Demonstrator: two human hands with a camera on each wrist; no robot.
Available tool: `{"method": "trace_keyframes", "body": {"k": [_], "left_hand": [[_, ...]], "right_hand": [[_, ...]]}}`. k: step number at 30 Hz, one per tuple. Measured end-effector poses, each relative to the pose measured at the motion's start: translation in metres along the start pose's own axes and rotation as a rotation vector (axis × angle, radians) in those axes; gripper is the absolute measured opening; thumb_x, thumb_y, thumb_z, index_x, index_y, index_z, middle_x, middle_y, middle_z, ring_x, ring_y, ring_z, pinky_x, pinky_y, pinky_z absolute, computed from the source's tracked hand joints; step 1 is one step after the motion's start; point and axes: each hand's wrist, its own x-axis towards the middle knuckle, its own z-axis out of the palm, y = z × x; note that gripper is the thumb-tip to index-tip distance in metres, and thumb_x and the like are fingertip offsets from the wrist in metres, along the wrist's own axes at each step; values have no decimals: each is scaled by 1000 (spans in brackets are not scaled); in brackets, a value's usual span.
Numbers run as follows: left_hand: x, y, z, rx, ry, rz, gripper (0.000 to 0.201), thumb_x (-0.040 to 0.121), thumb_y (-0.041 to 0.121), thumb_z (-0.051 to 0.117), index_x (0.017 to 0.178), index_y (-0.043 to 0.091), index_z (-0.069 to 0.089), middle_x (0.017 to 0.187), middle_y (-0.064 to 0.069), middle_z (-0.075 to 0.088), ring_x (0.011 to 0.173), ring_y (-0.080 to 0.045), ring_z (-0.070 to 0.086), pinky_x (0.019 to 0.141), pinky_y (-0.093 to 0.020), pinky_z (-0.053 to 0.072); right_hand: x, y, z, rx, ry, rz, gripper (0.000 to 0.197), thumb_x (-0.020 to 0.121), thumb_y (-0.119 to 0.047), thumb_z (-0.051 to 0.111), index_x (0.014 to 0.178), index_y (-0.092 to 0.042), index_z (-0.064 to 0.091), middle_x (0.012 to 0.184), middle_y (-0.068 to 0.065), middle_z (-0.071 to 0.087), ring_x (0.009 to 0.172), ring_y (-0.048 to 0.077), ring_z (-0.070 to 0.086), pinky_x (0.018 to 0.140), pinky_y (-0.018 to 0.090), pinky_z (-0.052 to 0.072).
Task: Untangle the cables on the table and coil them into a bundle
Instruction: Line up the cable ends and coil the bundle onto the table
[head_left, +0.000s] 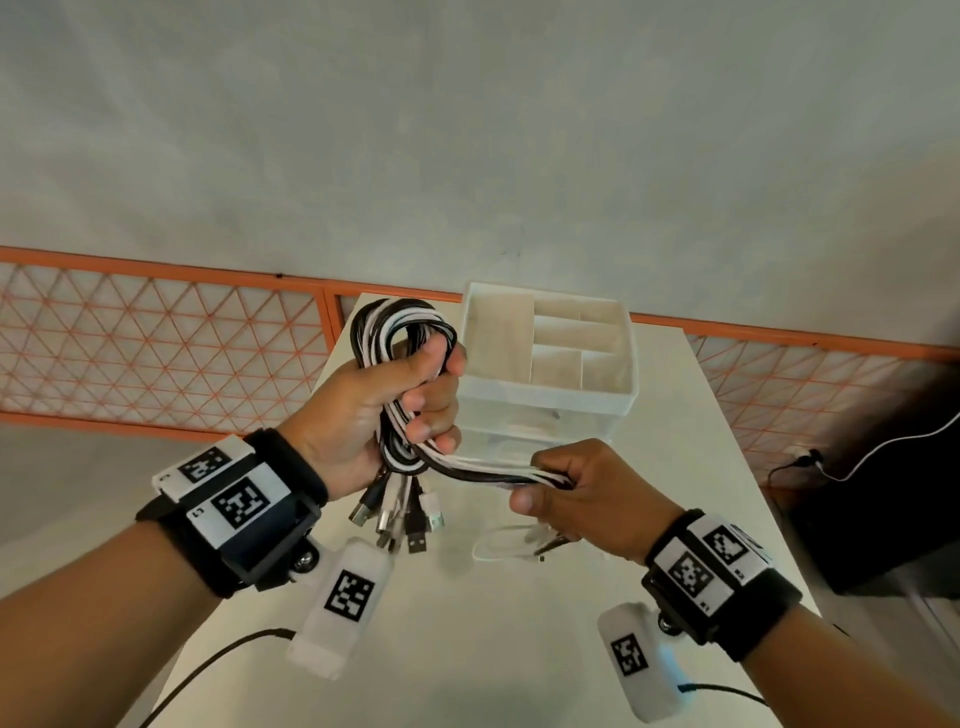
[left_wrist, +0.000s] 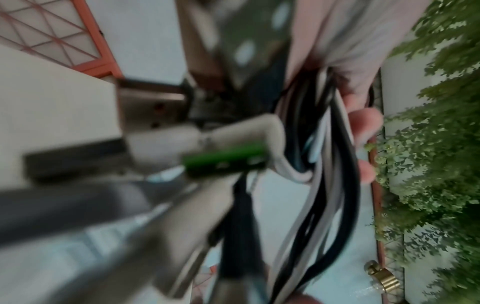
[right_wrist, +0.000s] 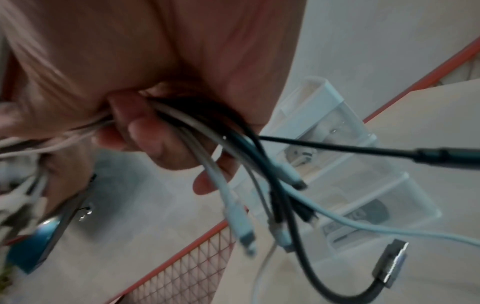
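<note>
A bundle of black and white cables (head_left: 400, 332) is looped above the table, and my left hand (head_left: 410, 405) grips the loop in its fist. USB plugs (head_left: 400, 519) hang below that fist; the left wrist view shows them blurred and close (left_wrist: 161, 144). The free strands (head_left: 488, 470) run right into my right hand (head_left: 556, 488), which grips them. In the right wrist view the small connector ends (right_wrist: 259, 222) dangle past my curled fingers (right_wrist: 153, 142). One white cable (head_left: 498, 545) lies on the table below my right hand.
A white compartment organiser (head_left: 550, 353) on clear drawers stands at the table's (head_left: 467, 649) far side, just behind the hands. An orange mesh railing (head_left: 156, 343) runs behind the table. A dark unit with cords (head_left: 883, 493) stands at the right.
</note>
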Motion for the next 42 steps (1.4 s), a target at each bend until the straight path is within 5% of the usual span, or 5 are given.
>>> {"method": "trace_keyframes", "body": {"k": [11, 24, 33, 36, 42], "left_hand": [[4, -28, 23, 1002, 90, -264, 21, 76, 25, 84, 79, 12, 67, 56, 7, 59, 43, -3, 51, 53, -20, 45], [14, -37, 14, 1135, 474, -64, 19, 85, 27, 70, 91, 10, 71, 78, -10, 73, 74, -24, 69, 61, -27, 51], [10, -24, 3, 908, 486, -10, 14, 92, 18, 64, 85, 10, 73, 74, 0, 75, 61, -3, 65, 69, -26, 52], [10, -27, 17, 667, 446, -10, 31, 90, 34, 68, 84, 4, 64, 72, -16, 66, 67, -31, 67, 78, -52, 60], [12, -28, 38, 507, 265, 10, 92, 61, 77, 64, 105, -4, 63, 94, -28, 67, 88, -39, 69, 84, -50, 58]], "right_hand": [[18, -32, -9, -283, 214, 85, 36, 67, -17, 85, 51, -15, 53, 47, -9, 42, 44, 6, 35, 45, 24, 32], [11, -48, -21, -46, 259, 34, 3, 85, -7, 74, 82, -7, 74, 56, -3, 60, 46, 8, 49, 45, 16, 37], [-5, -38, -31, 111, 262, -111, 22, 96, -8, 61, 113, -12, 75, 69, -4, 64, 65, 13, 61, 63, 16, 49], [-1, -43, -10, 63, 402, -266, 25, 98, -8, 59, 112, -21, 74, 67, -4, 61, 64, 12, 59, 66, 20, 51], [11, -51, 34, -107, 613, -484, 23, 99, -5, 54, 115, -7, 70, 85, 4, 63, 75, 14, 60, 69, 24, 52]]}}
